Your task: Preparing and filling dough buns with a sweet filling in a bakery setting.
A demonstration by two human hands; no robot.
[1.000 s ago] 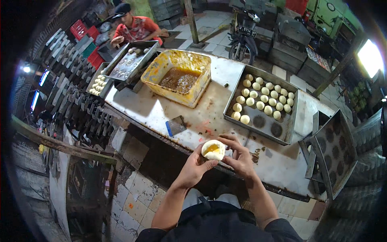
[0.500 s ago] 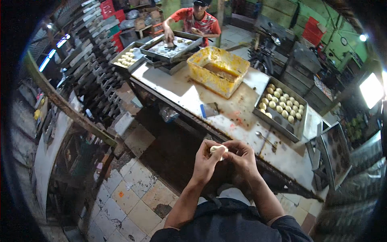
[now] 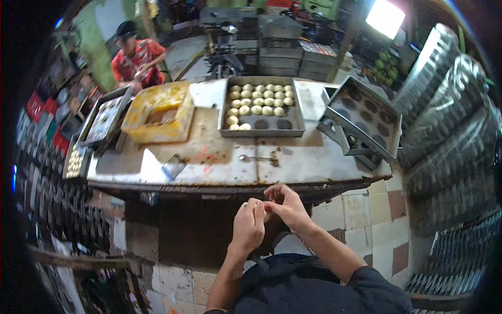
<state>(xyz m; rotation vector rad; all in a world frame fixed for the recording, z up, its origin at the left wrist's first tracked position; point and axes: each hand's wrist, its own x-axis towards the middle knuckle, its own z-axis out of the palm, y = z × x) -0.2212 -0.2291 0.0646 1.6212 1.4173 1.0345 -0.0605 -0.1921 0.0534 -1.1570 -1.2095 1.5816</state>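
Observation:
A small pale piece of dough [image 3: 267, 215] sits between my hands, in front of the table's near edge and mostly covered by fingers. My left hand [image 3: 248, 226] is wrapped round it. My right hand [image 3: 288, 208] pinches at the dough's right side with the thumb, its other fingers curled and raised above. Beyond them on the table, a metal tray [image 3: 261, 133] holds rows of round dough balls [image 3: 257, 110], with some dark round spots bare at its front. A spoon [image 3: 256, 158] lies nearer to me than this tray.
Left on the white table [image 3: 219, 170] stands a smeared yellow tub [image 3: 157, 133], with a scraper [image 3: 173, 167] in front. Stacked trays [image 3: 363, 123] lean at the right end. Another person [image 3: 137, 63] works at the far left beside a tray [image 3: 107, 120]. Plastic-covered stacks [image 3: 444, 152] rise at right.
My view has swung to the right, bringing the dough-ball tray to the middle. My left hand has closed further over the dough, and my right hand's fingers have lifted. The other person's hands have drawn together.

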